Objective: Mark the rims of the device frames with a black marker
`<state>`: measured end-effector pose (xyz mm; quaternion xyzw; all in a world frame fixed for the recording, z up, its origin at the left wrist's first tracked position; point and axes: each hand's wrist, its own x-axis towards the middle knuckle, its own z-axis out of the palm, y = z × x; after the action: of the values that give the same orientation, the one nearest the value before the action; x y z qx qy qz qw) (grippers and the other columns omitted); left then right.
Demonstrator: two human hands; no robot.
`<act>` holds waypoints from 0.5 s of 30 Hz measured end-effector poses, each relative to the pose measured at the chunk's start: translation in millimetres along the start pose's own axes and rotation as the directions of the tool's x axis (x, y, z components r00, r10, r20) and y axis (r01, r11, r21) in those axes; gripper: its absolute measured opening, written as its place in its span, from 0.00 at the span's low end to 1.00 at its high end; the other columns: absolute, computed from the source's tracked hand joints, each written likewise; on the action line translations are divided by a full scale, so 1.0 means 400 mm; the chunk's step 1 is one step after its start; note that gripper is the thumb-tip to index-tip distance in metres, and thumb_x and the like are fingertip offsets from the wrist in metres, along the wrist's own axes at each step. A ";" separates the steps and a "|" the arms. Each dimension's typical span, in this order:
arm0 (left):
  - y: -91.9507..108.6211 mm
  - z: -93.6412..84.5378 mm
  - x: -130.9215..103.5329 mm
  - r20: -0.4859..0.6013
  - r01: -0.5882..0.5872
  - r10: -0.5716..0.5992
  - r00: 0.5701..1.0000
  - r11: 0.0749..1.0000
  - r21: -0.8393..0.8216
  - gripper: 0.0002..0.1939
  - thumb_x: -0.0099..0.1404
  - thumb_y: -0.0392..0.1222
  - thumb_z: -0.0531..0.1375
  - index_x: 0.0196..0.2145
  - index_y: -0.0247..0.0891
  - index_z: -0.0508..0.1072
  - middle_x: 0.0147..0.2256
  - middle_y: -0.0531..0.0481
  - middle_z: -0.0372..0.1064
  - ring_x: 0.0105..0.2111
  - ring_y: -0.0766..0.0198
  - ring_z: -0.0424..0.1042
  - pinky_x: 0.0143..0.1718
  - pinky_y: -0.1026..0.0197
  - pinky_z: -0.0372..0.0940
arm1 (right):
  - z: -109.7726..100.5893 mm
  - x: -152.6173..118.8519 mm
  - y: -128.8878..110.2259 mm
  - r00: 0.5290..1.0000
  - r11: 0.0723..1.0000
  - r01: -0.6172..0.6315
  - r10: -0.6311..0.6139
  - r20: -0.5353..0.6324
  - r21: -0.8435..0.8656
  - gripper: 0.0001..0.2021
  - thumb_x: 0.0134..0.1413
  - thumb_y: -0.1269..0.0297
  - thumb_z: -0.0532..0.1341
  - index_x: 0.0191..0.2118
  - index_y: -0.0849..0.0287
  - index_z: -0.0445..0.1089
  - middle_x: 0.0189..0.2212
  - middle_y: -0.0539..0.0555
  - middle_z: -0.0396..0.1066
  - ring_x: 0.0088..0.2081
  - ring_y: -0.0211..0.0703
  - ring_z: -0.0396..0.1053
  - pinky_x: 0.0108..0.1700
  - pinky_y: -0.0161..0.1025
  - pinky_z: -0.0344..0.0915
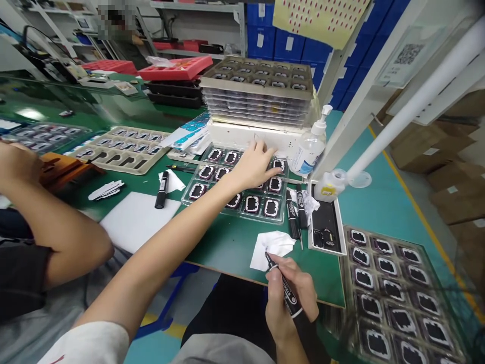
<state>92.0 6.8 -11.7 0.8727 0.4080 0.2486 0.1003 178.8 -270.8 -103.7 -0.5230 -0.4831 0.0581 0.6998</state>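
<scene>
My left hand (pixel 254 164) reaches over the far part of a clear plastic tray (pixel 226 214) that holds several dark square parts with pale frames (pixel 252 203). Its fingers are spread, and nothing shows between them. Nearer to me, my right hand (pixel 291 288) grips a black marker (pixel 285 289), its tip pointing away from me. That tip touches or hovers just above a crumpled white tissue (pixel 271 247) near the table's front edge. Two more black markers (pixel 295 210) lie between the clear tray and a small white-edged box (pixel 343 242).
Stacked trays (pixel 257 96) stand at the back, beside a pump bottle (pixel 310 146). A white pole (pixel 413 101) slants across the right, above another filled tray (pixel 397 293). Someone's bare arm (pixel 71 227) rests at left, near a white foam sheet (pixel 140 220) and a beige tray (pixel 129 146).
</scene>
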 end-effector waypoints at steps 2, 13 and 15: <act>0.005 -0.040 -0.080 -0.045 0.056 -0.060 0.997 0.995 -0.081 0.24 0.77 0.44 0.70 0.65 0.31 0.79 0.59 0.31 0.73 0.64 0.35 0.71 0.72 0.33 0.64 | -0.003 0.001 0.000 1.000 1.000 -0.012 0.012 0.004 -0.008 0.13 0.54 0.67 0.72 0.45 0.46 0.77 0.39 0.50 0.89 0.31 0.59 0.88 0.27 0.52 0.87; 0.072 -0.058 -0.644 0.432 0.193 -0.713 0.552 -0.395 -0.898 0.27 0.75 0.46 0.67 0.68 0.40 0.79 0.68 0.35 0.79 0.75 0.42 0.72 0.74 0.46 0.75 | -0.019 -0.027 -0.004 0.993 0.991 -0.108 0.111 0.033 -0.081 0.12 0.58 0.64 0.71 0.46 0.45 0.76 0.38 0.51 0.89 0.39 0.62 0.90 0.29 0.53 0.88; 0.083 -0.051 -0.623 0.468 0.138 -0.675 0.570 -0.483 -0.865 0.36 0.75 0.47 0.66 0.76 0.36 0.70 0.70 0.32 0.76 0.77 0.41 0.69 0.76 0.46 0.73 | -0.024 -0.027 -0.002 0.989 0.988 -0.115 0.124 0.078 -0.104 0.09 0.60 0.63 0.69 0.46 0.44 0.75 0.39 0.50 0.89 0.39 0.61 0.90 0.30 0.53 0.87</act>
<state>-32.1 -205.1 -69.6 0.1211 0.3991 0.5371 0.7332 179.8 -283.8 -109.6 -0.5823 -0.4823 0.0978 0.6471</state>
